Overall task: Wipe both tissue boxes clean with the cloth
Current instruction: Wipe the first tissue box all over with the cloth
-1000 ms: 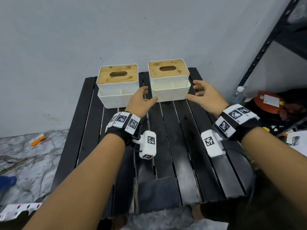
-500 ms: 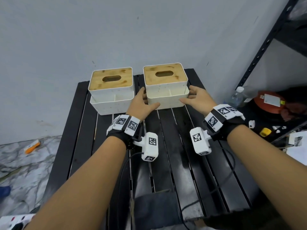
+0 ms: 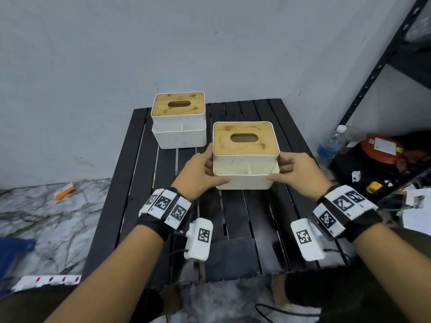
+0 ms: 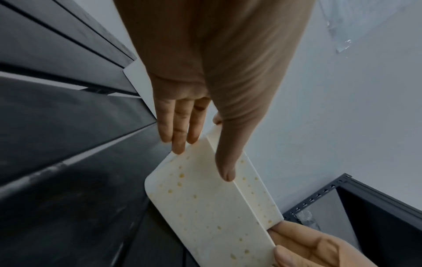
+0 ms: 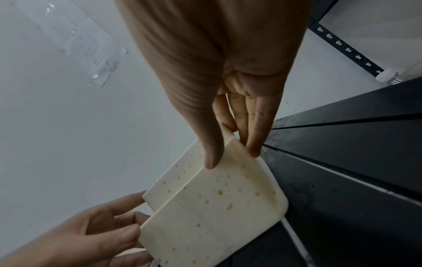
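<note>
Fingers [image 4: 180, 126] of left hand [image 3: 198, 173] curl round left side of nearer tissue box [image 3: 246, 157], thumb on front wall. Right hand [image 3: 298, 173] grips opposite side same way. Box front speckled with yellowish spots (clear in both wrist views), wooden lid with oval slot. Box sits mid-desk [image 3: 140, 159], whether lifted or resting cannot tell. Second tissue box [image 3: 178, 120] stands behind, toward wall. Dark cloth [image 3: 231, 255] lies at near desk edge, between forearms.
</note>
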